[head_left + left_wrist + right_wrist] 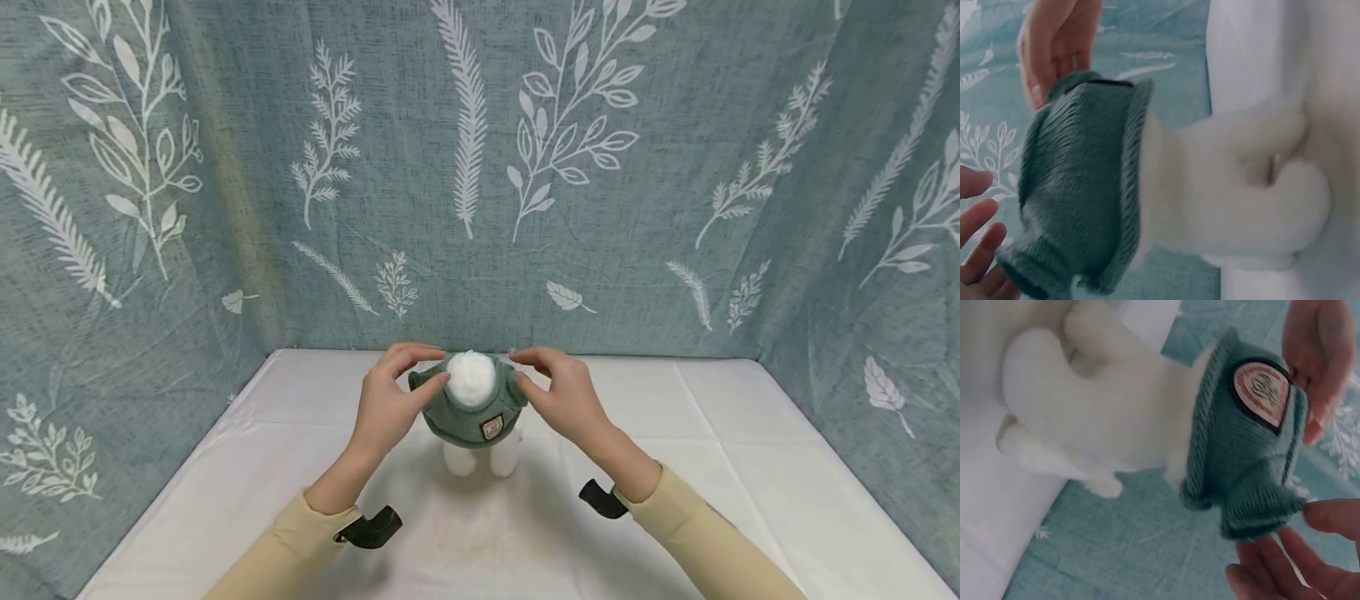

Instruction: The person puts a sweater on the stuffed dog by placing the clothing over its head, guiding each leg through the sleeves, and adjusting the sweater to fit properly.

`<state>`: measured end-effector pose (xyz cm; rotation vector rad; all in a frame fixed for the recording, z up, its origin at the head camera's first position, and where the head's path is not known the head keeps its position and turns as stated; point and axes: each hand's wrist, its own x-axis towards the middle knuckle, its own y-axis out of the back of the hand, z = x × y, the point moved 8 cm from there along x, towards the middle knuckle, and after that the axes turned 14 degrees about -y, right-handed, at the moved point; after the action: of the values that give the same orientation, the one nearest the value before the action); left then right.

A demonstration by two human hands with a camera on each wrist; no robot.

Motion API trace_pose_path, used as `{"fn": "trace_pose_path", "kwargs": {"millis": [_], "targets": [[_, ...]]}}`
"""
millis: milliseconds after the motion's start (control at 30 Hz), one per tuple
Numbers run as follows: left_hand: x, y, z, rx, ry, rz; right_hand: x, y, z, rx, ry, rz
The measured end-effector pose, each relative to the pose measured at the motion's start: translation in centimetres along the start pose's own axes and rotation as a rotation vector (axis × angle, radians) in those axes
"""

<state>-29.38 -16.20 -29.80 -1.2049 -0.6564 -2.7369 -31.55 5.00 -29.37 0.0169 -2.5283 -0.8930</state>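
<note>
A white plush toy (504,457) stands on its legs, wearing a green knitted sweater (457,425). A fluffy white ball (471,379) pokes out through the top opening of the knit, and a badge (491,427) sits on the side facing me. My left hand (390,392) is beside the left sleeve, its fingers loosely spread, with the thumb overlapping the collar in the head view. On the opposite side, my right hand (566,396) pinches the right sleeve (1260,512) near its end, the thumb at the edge and fingertips underneath.
A white cloth (660,467) covers the table. Blue-green curtains (420,167) with white leaf patterns enclose the back and both sides. Dark wrist devices (371,529) stick out from the cuffs of both cream sleeves (292,550).
</note>
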Motion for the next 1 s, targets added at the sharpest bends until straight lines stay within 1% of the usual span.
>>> {"fn": "trace_pose_path", "kwargs": {"millis": [167,267,433,500,767,867,1000], "targets": [[-0.3,-1.1,-0.5,-0.001,0.021,-0.024,-0.1,-1.1,-1.4,-0.024,0.129,0.023],[-0.6,-1.5,-0.9,0.012,0.038,-0.04,-0.1,-1.8,-1.7,-0.045,0.161,0.023],[-1.1,-1.7,-1.3,0.008,0.052,-0.055,0.0,-2.5,-1.1,-0.077,0.132,0.023],[-1.2,-1.7,-1.5,-0.002,0.07,-0.064,-0.1,-2.5,-0.9,-0.087,0.122,0.028],[-2.3,-1.6,-3.2,-0.014,0.219,-0.104,-0.2,-2.7,-0.1,-0.087,0.098,0.009],[-2.7,-1.7,-3.7,-0.051,0.261,-0.111,-0.3,-2.8,0.1,-0.073,0.092,0.006],[-3.0,-1.9,-4.2,-0.115,0.304,-0.105,-0.4,-2.9,0.4,-0.065,0.075,0.005]]}}
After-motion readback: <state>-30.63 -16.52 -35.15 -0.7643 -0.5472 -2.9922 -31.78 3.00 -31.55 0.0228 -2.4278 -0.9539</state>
